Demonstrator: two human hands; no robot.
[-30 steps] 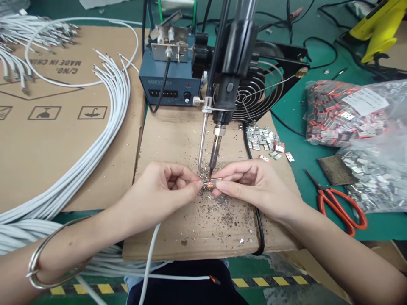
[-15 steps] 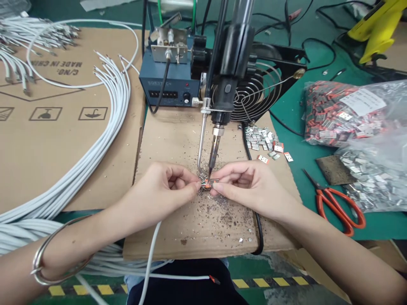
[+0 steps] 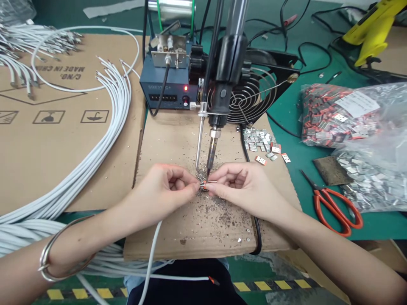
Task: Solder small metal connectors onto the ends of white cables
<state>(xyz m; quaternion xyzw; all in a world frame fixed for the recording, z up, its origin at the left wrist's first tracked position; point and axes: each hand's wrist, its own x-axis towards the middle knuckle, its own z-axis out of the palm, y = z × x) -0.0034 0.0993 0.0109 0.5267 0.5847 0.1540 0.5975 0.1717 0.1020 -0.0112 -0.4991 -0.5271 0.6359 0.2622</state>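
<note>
My left hand point(image 3: 173, 186) is closed in a pinch on the end of a white cable point(image 3: 154, 243), which hangs down below the palm. Facing it, my right hand point(image 3: 243, 182) pinches a small USB connector point(image 3: 205, 185) with orange and metal parts; the fingertips partly cover it. Cable end and connector meet under the tip of a soldering iron point(image 3: 212, 152) mounted on a stand. A thin metal solder-feed tube point(image 3: 199, 144) ends just left of that tip. Whether the tip touches the joint is too small to tell.
A blue solder feeder point(image 3: 152, 80) and fan point(image 3: 251, 93) stand behind. Loose connector shells point(image 3: 259, 139), bags of connectors point(image 3: 337, 112) and orange-handled scissors point(image 3: 337, 207) lie right. Bundled white cables point(image 3: 108, 127) cover cardboard left. Solder debris dots the cardboard work surface point(image 3: 165, 148).
The feeder's red light now glows brightly. My right hand has shifted slightly left, bringing the connector closer to my left fingertips. The view has also shifted a little.
</note>
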